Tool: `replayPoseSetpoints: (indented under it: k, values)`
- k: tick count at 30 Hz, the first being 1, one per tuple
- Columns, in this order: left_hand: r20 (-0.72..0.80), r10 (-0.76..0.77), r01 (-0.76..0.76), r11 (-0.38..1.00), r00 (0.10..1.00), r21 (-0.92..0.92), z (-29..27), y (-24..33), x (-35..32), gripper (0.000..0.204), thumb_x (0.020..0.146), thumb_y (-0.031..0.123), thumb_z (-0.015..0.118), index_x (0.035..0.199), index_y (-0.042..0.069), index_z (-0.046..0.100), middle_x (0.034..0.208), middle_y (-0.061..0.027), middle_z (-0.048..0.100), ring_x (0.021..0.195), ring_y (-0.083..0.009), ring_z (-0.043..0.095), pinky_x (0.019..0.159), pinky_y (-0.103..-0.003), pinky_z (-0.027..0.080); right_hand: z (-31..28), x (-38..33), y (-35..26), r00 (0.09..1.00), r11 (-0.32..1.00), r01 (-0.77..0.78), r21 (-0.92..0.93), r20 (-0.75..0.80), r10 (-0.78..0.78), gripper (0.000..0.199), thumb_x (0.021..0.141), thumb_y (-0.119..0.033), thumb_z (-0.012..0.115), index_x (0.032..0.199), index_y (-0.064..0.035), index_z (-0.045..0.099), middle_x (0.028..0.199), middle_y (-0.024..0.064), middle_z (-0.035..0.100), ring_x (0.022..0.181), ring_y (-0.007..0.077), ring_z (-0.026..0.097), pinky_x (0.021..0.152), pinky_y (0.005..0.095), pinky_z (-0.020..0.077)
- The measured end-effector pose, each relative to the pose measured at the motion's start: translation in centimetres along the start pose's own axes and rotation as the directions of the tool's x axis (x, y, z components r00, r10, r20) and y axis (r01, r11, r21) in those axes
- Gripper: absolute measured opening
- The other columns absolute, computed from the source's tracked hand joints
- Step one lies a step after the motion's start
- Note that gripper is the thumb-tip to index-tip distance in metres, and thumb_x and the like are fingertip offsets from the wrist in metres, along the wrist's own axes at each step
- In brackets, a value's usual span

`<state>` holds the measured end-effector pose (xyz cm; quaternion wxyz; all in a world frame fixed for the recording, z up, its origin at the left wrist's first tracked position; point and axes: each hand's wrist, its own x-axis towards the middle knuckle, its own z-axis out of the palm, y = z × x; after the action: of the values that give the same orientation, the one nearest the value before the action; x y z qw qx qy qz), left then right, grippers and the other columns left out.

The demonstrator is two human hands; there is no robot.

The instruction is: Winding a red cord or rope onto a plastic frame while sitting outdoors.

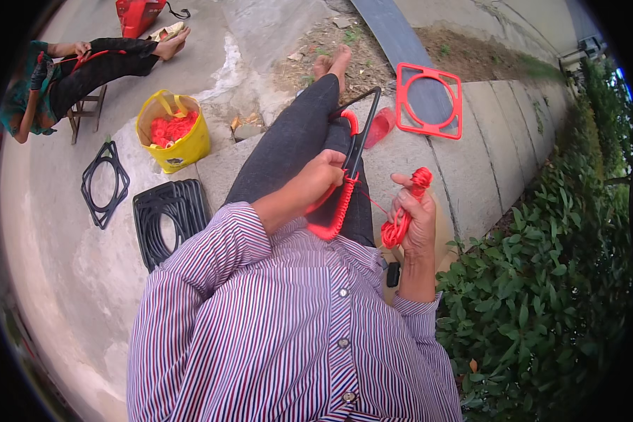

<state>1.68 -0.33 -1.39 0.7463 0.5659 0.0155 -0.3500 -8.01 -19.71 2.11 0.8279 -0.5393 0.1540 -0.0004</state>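
My left hand (325,172) grips a black square frame (363,130) held over my lap. Red cord is wound tightly around its near edge and part of its sides, while the far right part is bare black. On the right, my right hand (416,214) is closed around a bundle of red cord (420,180), with a loop hanging below the fingers. A thin strand of the cord runs taut from the bundle to the wound edge of the frame. My left fingertips are partly hidden behind the frame.
A stack of black frames (145,218) and a single black frame (86,188) lie left. Beyond stands a yellow bag (190,153) of red cord. A red frame (456,105) and a pink slipper (378,131) lie ahead right. Bushes (527,316) border the right; another person (63,84) sits far left.
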Motion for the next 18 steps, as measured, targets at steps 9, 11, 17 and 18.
replayPoseSetpoints:
  k: [9, 11, 17, 18]
  values:
    - [0.128, -0.189, 0.22, 0.929, 0.974, -0.298, -0.5, -1.6, 1.3, 0.011, 0.077, 0.004, 0.049, 0.087, 0.006, 0.053, 0.074, -0.0035, 0.054, 0.063, -0.0146, 0.05, 0.063, -0.027, 0.042, 2.9, 1.4, 0.2, 1.0, 0.971, -0.008, -0.239, -0.012, 0.006, 0.013, 0.084, -0.012, 0.068, 0.088, -0.0052, 0.058, 0.068, -0.0028, 0.054, 0.055, 0.0041, 0.047, 0.051, 0.02, 0.0375]
    - [0.122, -0.158, 0.187, 0.943, 0.98, -0.276, -0.4, -2.2, 1.5, 0.004, 0.078, 0.007, 0.049, 0.081, 0.008, 0.051, 0.07, -0.0034, 0.052, 0.06, -0.0146, 0.047, 0.06, -0.027, 0.041, 2.7, 0.2, 0.1, 1.0, 0.955, -0.007, -0.297, -0.019, 0.001, 0.012, 0.084, -0.012, 0.068, 0.087, -0.005, 0.058, 0.067, -0.0025, 0.054, 0.054, 0.0042, 0.047, 0.05, 0.02, 0.0373]
    - [0.181, -0.14, 0.194, 0.923, 0.974, -0.333, -0.5, -2.0, 0.4, 0.007, 0.085, 0.013, 0.048, 0.081, 0.007, 0.051, 0.071, -0.0046, 0.053, 0.06, -0.0151, 0.048, 0.061, -0.027, 0.04, -0.3, -1.8, 2.3, 0.998, 0.985, -0.042, -0.166, -0.053, 0.033, 0.013, 0.084, -0.013, 0.068, 0.088, -0.0025, 0.061, 0.067, -0.0007, 0.057, 0.054, 0.0055, 0.051, 0.051, 0.0209, 0.0408]
    - [0.182, -0.142, 0.197, 0.922, 0.973, -0.333, -0.6, -1.8, 0.4, 0.007, 0.085, 0.013, 0.048, 0.081, 0.007, 0.051, 0.071, -0.0046, 0.053, 0.06, -0.0151, 0.048, 0.061, -0.027, 0.04, -0.6, -1.2, 2.4, 0.994, 0.988, -0.083, -0.133, -0.086, 0.072, 0.016, 0.086, -0.015, 0.068, 0.091, -0.0016, 0.063, 0.068, 0.0005, 0.059, 0.055, 0.0059, 0.052, 0.052, 0.0209, 0.0418]
